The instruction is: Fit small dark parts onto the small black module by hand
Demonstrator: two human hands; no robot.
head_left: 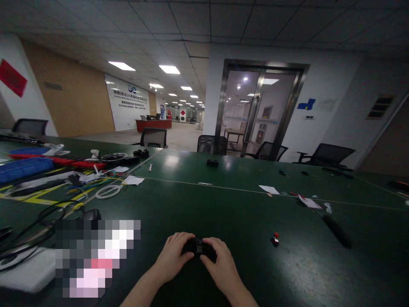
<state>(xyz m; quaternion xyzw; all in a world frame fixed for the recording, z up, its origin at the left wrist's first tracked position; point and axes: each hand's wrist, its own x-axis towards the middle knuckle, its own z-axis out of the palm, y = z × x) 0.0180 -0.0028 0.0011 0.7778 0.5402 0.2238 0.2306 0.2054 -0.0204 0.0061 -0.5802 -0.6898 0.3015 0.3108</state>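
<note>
Both my hands grip a small black device (199, 246) low in the middle of the view, just over the green table. My left hand (175, 256) is closed round its left end, thumb along the near side and fingers over the far side. My right hand (220, 262) grips the right end in the same way. Between the thumbs a greyish middle part of the device shows; its ends are hidden under my fingers, and its exact kind cannot be made out. Right of my hands a small red and silver piece (275, 239) stands on the table.
Cables (47, 221), a blue tray (27, 168) and a coiled white cord (108, 192) crowd the table's left side. A small wrench (150, 167) and a black block (212, 163) lie farther back. At right are a black-handled tool (337, 230) and paper scraps (269, 189). Chairs (212, 145) line the far edge.
</note>
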